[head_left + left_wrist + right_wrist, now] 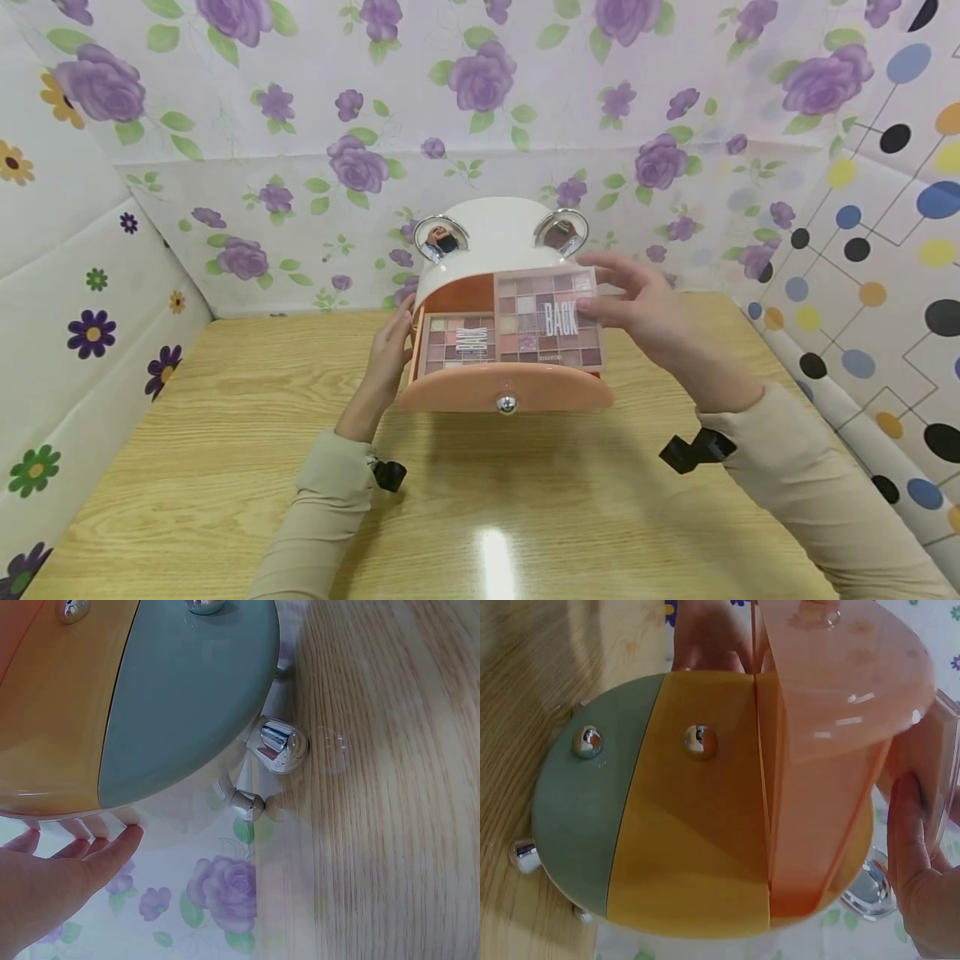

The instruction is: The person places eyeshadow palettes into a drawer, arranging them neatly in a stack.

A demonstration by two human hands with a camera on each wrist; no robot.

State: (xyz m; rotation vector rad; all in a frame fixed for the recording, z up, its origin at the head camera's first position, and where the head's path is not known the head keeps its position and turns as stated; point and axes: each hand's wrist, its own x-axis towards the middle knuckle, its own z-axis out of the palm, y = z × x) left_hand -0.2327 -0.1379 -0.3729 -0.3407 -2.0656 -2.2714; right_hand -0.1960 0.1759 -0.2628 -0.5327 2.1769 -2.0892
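Note:
A rounded white storage box (495, 227) has its orange top drawer (442, 393) pulled out. An eyeshadow palette with a clear lid (456, 340) lies in the drawer's left part. My right hand (663, 325) pinches a second, similar palette (528, 333) by its right edge, raised and tilted over the drawer's right part. The right wrist view shows that palette (922, 757) from the side; whether its lower edge touches the drawer is hidden. My left hand (384, 358) rests against the box's left side, its fingers (112, 855) fairly straight in the left wrist view.
Below are a closed yellow drawer (694, 840) and a closed green drawer (592, 810), each with a silver knob. Silver feet (279, 744) hold the box on the wooden table (225, 467). A flowered cloth wall (300, 192) stands behind, a dotted one (862, 292) at right.

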